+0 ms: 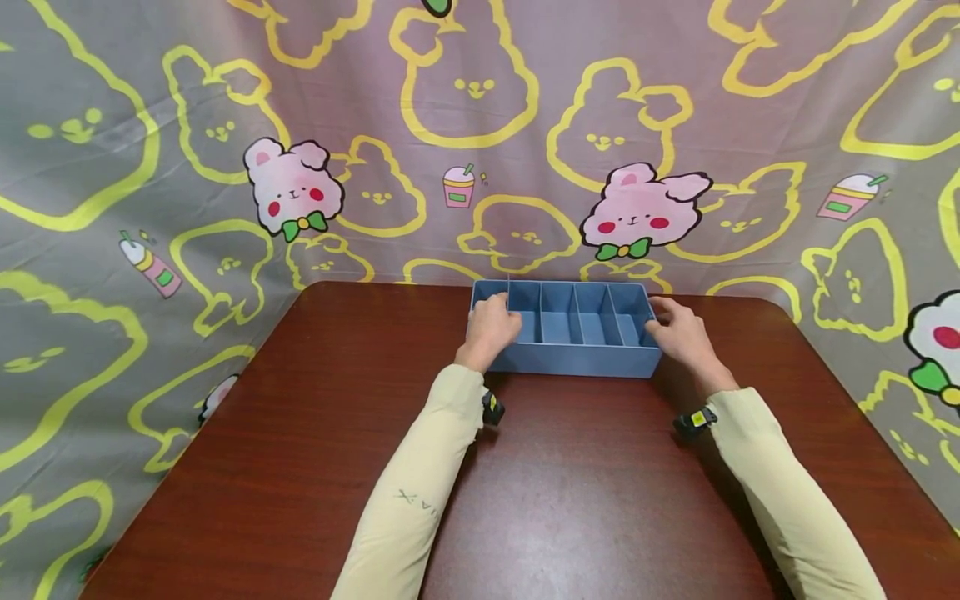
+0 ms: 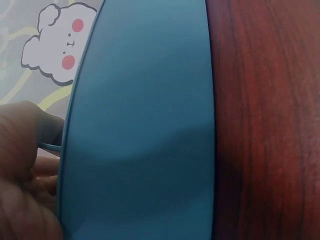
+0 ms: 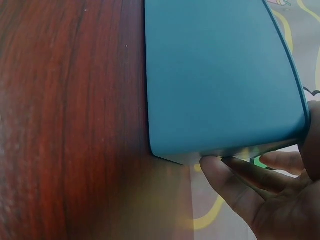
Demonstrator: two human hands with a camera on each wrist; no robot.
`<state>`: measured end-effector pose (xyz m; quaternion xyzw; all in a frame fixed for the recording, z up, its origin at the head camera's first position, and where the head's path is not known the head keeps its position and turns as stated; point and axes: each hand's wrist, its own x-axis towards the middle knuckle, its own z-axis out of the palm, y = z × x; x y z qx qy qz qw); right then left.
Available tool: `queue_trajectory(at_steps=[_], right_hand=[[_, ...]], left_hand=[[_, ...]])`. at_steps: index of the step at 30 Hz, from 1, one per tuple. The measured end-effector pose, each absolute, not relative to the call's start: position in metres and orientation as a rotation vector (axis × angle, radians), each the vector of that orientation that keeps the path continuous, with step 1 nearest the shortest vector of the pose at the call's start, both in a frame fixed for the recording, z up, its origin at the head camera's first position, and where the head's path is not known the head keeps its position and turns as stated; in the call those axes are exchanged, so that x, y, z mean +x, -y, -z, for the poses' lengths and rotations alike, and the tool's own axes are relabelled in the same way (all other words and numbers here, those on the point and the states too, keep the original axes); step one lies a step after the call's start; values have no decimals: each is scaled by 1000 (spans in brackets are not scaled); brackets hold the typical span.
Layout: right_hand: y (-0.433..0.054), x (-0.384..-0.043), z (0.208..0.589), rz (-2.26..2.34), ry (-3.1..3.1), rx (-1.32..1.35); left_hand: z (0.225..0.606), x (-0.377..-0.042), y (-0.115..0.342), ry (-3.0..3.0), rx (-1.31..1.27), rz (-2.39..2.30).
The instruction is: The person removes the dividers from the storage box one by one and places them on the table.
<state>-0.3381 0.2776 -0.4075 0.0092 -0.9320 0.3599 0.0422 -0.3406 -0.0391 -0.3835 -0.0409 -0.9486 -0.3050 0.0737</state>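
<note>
A long blue divided storage box (image 1: 573, 360) stands on the table, its several compartments side by side and open at the top. At its left end, my left hand (image 1: 491, 327) reaches over the front wall and pinches the leftmost divider (image 2: 50, 147) between thumb and fingers. That divider's top stands slightly above the rim in the head view. My right hand (image 1: 681, 333) grips the right end wall, thumb over the rim and fingers (image 3: 220, 175) against the outer side. The box's front wall (image 3: 220, 80) fills much of both wrist views. Fingers inside the left compartment are partly hidden.
The brown wooden table (image 1: 315, 433) reaches out in front and to both sides of the box. Behind it hangs a cloth (image 1: 525, 108) with cartoon prints, close to the box's back. More cloth hangs along the left and right sides.
</note>
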Motion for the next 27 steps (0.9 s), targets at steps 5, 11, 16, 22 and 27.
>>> queue_trajectory(at_steps=[5, 11, 16, 22, 27], right_hand=[[-278, -339, 407, -1096, 2854, 32], [-277, -339, 406, -1072, 2865, 19], [-276, -339, 406, -1062, 2859, 22], [-277, -340, 406, -1077, 2860, 5], [-277, -339, 406, -1072, 2860, 6]], left_hand=[[379, -340, 41, 2806, -143, 896], [372, -338, 40, 2780, -131, 868], [370, -337, 40, 2752, -142, 886], [364, -336, 40, 2730, -147, 863], [358, -334, 40, 2733, -129, 869]])
